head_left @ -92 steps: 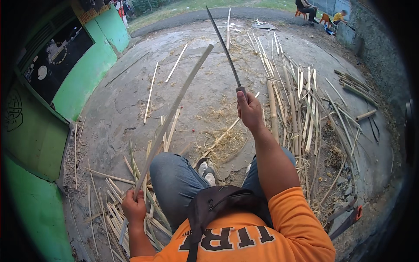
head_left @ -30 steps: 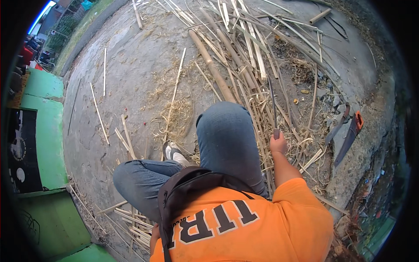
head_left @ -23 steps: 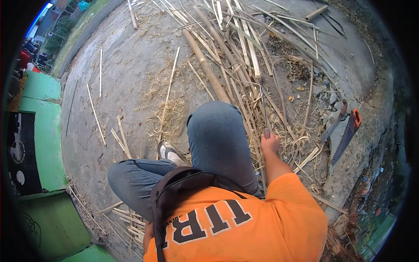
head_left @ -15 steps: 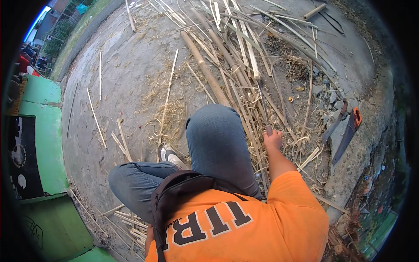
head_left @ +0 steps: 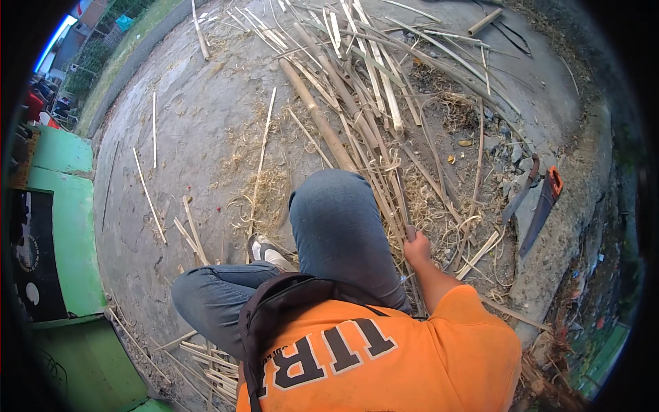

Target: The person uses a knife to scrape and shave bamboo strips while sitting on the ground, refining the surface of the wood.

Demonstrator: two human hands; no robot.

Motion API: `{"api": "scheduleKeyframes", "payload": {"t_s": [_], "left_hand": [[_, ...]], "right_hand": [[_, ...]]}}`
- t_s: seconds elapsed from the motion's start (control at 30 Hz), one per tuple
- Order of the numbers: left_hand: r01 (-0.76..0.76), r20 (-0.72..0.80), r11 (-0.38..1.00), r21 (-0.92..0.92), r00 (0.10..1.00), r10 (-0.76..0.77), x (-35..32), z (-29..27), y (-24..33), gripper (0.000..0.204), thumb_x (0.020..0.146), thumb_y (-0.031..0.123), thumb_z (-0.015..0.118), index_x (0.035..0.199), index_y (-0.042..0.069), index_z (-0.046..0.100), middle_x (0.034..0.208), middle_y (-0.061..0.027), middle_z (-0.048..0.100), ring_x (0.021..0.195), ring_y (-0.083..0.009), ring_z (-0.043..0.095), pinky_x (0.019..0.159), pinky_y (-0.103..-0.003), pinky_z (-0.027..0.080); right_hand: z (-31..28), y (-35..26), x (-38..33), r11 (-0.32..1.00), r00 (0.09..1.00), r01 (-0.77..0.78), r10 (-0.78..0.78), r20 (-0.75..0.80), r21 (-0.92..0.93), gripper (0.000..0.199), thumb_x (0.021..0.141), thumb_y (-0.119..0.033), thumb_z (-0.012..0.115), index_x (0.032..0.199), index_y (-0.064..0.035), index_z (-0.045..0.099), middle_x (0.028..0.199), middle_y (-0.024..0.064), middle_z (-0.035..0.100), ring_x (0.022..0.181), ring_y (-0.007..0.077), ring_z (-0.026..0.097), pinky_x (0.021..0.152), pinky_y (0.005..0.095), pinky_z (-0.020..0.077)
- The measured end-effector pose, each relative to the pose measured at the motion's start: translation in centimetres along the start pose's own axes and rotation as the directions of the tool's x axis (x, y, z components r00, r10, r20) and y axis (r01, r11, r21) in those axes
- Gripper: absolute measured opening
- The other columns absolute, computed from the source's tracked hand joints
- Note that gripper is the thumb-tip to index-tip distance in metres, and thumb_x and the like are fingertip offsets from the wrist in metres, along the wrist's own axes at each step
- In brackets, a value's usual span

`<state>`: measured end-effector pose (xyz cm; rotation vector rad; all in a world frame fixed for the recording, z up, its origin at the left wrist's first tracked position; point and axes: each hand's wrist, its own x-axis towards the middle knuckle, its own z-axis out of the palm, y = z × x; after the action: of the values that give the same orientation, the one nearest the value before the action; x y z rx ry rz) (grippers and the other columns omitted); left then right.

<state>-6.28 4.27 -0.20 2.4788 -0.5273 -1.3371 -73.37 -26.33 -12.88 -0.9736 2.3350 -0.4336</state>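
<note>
At the far left a green painted wall (head_left: 65, 226) bordered the concrete ground (head_left: 199, 117). Loose bamboo slivers (head_left: 147, 196) lay scattered on the concrete beside it, and a small bundle of cut strips (head_left: 206, 360) lay at the lower left, near the person's bent left leg. The left hand was hidden below the orange shirt and dark shoulder bag (head_left: 274, 323); whether its fingers were apart or together could not be told.

At centre, a shod foot (head_left: 268, 253) rested on the ground among pale curled shavings (head_left: 264, 196). A thick round bamboo pole (head_left: 316, 113) ran up and away from the raised right knee, within a wide heap of split bamboo lengths (head_left: 384, 82).

Just right of the knee, the right hand (head_left: 416, 246) was down at the heap's near edge. Its fingers appeared curled together around a thin bamboo strip (head_left: 398, 206), which ran up from the hand into the pile; the grip itself was small and partly hidden.

Further right, well apart from the hand, a curved blade (head_left: 518, 199) and a handsaw with an orange handle (head_left: 542, 209) lay side by side at the edge of the concrete.
</note>
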Motion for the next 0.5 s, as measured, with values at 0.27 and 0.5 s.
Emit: {"api": "scheduleKeyframes", "payload": {"t_s": [0.27, 0.5], "left_hand": [[-0.018, -0.013, 1.0, -0.02, 1.0, 0.017, 0.3, 0.0, -0.3, 0.02, 0.104, 0.02, 0.062, 0.11, 0.002, 0.063, 0.092, -0.004, 0.065, 0.082, -0.0168, 0.062, 0.076, -0.033, 0.053], [-0.02, -0.032, 0.999, -0.044, 0.999, 0.018, -0.1, -0.9, -1.3, 0.019, 0.104, 0.02, 0.062, 0.109, 0.001, 0.063, 0.091, -0.004, 0.065, 0.081, -0.0168, 0.062, 0.076, -0.033, 0.053]], "right_hand": [[-1.8, 2.2, -1.2, 0.991, 0.988, 0.129, -0.132, -0.082, -0.039, 0.024, 0.082, -0.023, 0.072, 0.097, -0.0047, 0.066, 0.101, 0.0226, 0.068, 0.1, 0.0453, 0.065, 0.088, 0.0548, 0.0528], [-4.8, 0.6, -0.7, 0.965, 0.961, 0.261, -0.26, -0.096, 0.002, 0.023, 0.081, -0.021, 0.073, 0.095, -0.0048, 0.064, 0.106, 0.0199, 0.067, 0.098, 0.0443, 0.066, 0.086, 0.0544, 0.0538]]}}
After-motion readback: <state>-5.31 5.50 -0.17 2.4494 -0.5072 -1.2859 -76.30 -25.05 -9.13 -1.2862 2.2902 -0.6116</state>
